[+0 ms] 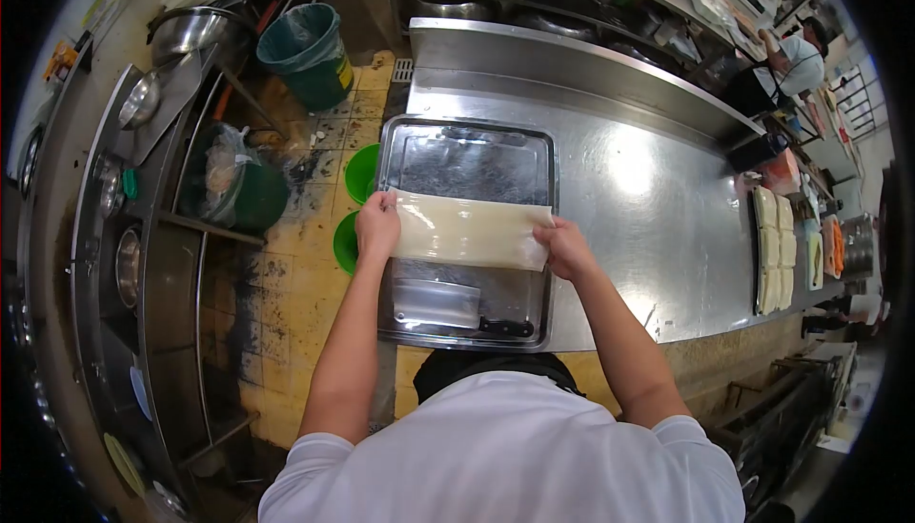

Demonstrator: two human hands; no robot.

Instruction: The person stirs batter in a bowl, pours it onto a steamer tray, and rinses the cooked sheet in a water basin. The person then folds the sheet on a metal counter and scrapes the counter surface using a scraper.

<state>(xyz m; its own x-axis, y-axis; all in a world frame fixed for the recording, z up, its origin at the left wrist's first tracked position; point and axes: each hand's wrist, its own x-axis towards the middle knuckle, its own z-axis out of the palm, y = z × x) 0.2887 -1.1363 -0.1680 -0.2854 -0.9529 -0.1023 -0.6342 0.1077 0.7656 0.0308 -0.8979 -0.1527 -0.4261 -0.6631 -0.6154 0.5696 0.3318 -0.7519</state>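
A flat, pale sheet of dough [467, 229] is stretched between my two hands, over the metal tray [467, 132]. My left hand [378, 227] is closed on its left end, thumb on top. At the right end, my right hand [566, 246] pinches the sheet near its lower corner. The sheet looks smooth and shiny, and it hides the middle of the tray. Below it in the tray lies a cleaver [438, 304], its broad blade to the left and its black handle to the right.
The tray rests on a steel table [658, 237] with a raised back edge. Two green buckets [362, 172] stand left of it. Trays of pale blocks [774, 246] sit at the table's right end. A bin [310, 56] stands far left; another person [796, 65] is far right.
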